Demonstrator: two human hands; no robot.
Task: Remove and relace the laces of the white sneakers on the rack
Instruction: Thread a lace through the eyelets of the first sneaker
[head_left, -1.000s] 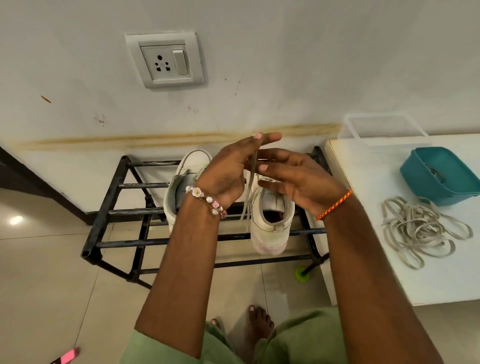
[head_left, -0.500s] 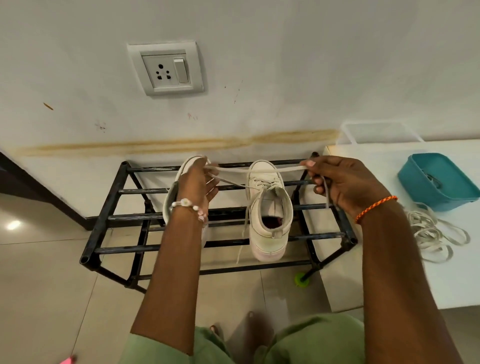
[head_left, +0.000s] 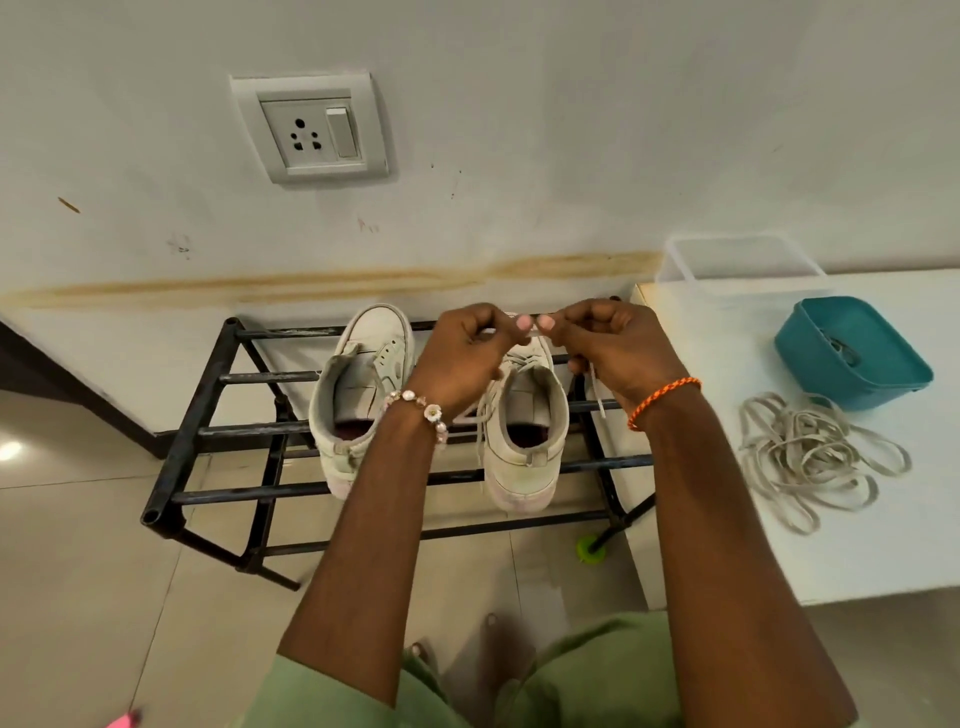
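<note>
Two white sneakers stand heel-toward-me on a black metal rack (head_left: 208, 431). The left sneaker (head_left: 358, 395) shows bare eyelets with no lace. The right sneaker (head_left: 524, 441) carries a white lace (head_left: 480, 415) that rises from its eyelets to my hands. My left hand (head_left: 467, 353) and my right hand (head_left: 613, 348) meet thumb to thumb above the right sneaker's toe, each pinching a part of the lace. A loose lace end (head_left: 597, 395) hangs below my right hand.
A white table (head_left: 779, 545) stands right of the rack with a loose pile of grey laces (head_left: 810, 457), a teal tub (head_left: 852, 353) and a clear container (head_left: 743, 265). A wall socket (head_left: 311, 130) is above. My feet are on the tiled floor below.
Half a second ago my hands were spread apart, stretching the lace taut across the rack; they have come back together above the right sneaker.
</note>
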